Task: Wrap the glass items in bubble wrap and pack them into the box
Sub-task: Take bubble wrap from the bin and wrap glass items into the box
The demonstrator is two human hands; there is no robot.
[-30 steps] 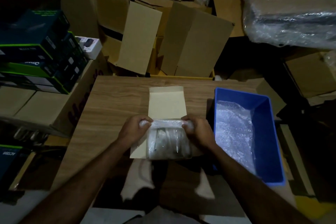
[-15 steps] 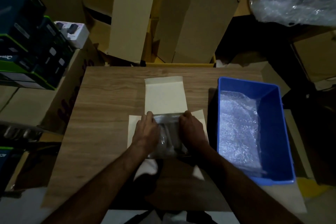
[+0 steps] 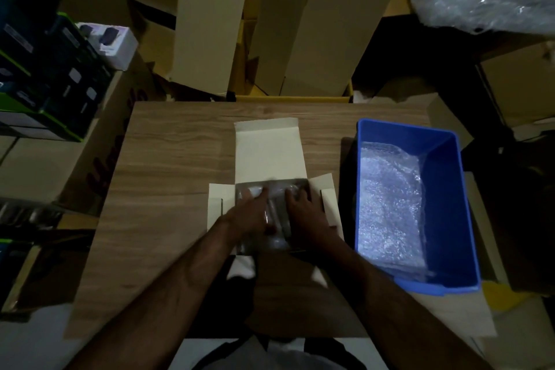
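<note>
On the wooden surface [image 3: 168, 177], a small open cream cardboard box [image 3: 268, 153] lies with its flaps spread out, and a bubble-wrapped glass bundle [image 3: 274, 219] sits inside it. The left hand [image 3: 250, 213] and right hand [image 3: 303, 213] press down on the bundle from either side, fingers fairly straight and spread flat over the wrap. Just right of the box stands a blue plastic bin [image 3: 450, 204] with a sheet of bubble wrap [image 3: 390, 204] lying in it. Flattened brown cardboard cartons [image 3: 315, 27] lean beyond the far edge.
</note>
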